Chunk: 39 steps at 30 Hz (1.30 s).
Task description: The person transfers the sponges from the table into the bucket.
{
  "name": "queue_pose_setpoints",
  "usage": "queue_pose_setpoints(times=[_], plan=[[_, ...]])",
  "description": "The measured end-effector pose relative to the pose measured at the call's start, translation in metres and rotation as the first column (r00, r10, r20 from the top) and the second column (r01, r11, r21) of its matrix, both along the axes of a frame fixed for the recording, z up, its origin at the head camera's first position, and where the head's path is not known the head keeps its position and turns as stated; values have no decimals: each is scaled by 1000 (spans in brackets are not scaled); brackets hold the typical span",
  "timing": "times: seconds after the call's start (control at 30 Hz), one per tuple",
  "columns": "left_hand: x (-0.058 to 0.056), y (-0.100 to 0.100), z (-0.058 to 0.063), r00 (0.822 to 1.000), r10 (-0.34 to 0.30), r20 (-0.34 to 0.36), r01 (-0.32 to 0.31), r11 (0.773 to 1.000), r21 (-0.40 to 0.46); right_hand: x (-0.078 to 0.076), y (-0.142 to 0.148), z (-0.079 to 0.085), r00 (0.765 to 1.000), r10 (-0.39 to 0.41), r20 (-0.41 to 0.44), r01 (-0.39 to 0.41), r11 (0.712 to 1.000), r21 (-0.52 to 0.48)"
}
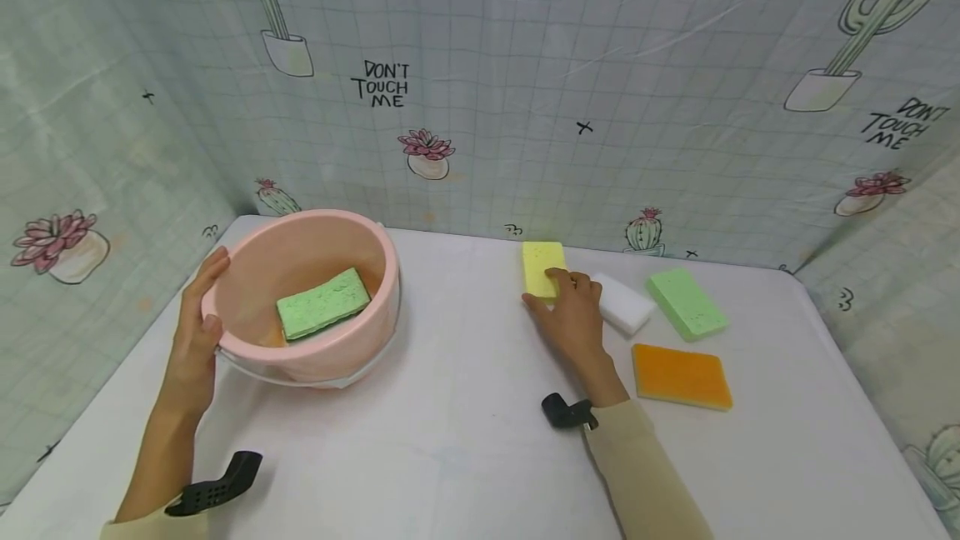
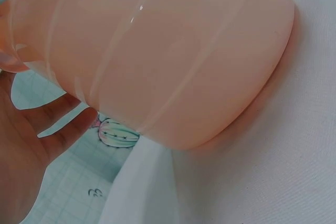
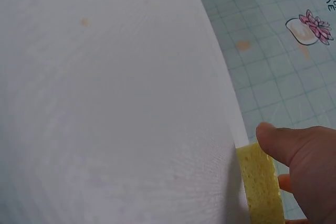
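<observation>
Altogether, five sponges are showing with one pink bucket (image 1: pixel 307 244) on the white bench (image 1: pixel 450 457). One green sponge (image 1: pixel 322 305) is lying inside the bucket; four others are resting on the bench: one yellow sponge (image 1: pixel 540 261), one white sponge (image 1: pixel 622 304), a second green sponge (image 1: pixel 687 304) and one orange sponge (image 1: pixel 681 377). The right hand (image 1: pixel 573 319) is pinching the yellow sponge near the bench's back edge, the sponge's near end sitting between thumb and fingers. The white sponge is lying just right of those fingers, the second green sponge farther right, the orange one nearer the wearer. The left hand (image 1: pixel 193 348) is touching the bucket's left side, its fingers extending and spreading against it.
</observation>
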<state>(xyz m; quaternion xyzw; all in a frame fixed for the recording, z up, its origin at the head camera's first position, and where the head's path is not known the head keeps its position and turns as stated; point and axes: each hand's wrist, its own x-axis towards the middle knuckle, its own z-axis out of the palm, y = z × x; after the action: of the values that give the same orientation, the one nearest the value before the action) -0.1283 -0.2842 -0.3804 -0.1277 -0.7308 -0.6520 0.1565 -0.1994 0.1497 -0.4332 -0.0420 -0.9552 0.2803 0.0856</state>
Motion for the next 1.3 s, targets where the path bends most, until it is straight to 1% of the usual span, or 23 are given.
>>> queue_pose_setpoints(times=[0.17,0.3,0.4,0.6,0.7,0.8,0.93,1.1,1.2,1.3], plan=[[0,0,0,1000,-5,-9,5,1000,13,-2,-2,1,1000,-14,-1,14,1000,-2],[1,0,0,1000,-5,5,5,1000,31,-5,-3,0,1000,-12,-13,12,1000,-12],[1,1,1,1000,-8,10,8,1000,25,-5,-3,-1,1000,12,-24,-13,999,-35],[1,1,0,1000,-5,3,5,1000,13,-2,1,-2,995,100,-27,-102,989,-105],[1,0,-1,1000,-1,4,1,1000,9,-1,3,-2,989,143,-26,-145,982,-117],[1,0,-2,1000,6,6,-6,1000,18,0,3,-3,986,163,-23,-165,979,-123],[1,1,-2,1000,8,2,-8,999,38,1,4,-3,987,161,-23,-162,975,-154],[1,1,0,1000,15,13,-15,1000,19,1,4,-2,989,147,-22,-149,972,-183],[1,1,1,1000,16,18,-16,1000,6,1,4,1,990,140,-12,-140,974,-181],[0,2,1,1000,2,17,-2,1000,19,2,4,6,990,139,-7,-138,975,-172]])
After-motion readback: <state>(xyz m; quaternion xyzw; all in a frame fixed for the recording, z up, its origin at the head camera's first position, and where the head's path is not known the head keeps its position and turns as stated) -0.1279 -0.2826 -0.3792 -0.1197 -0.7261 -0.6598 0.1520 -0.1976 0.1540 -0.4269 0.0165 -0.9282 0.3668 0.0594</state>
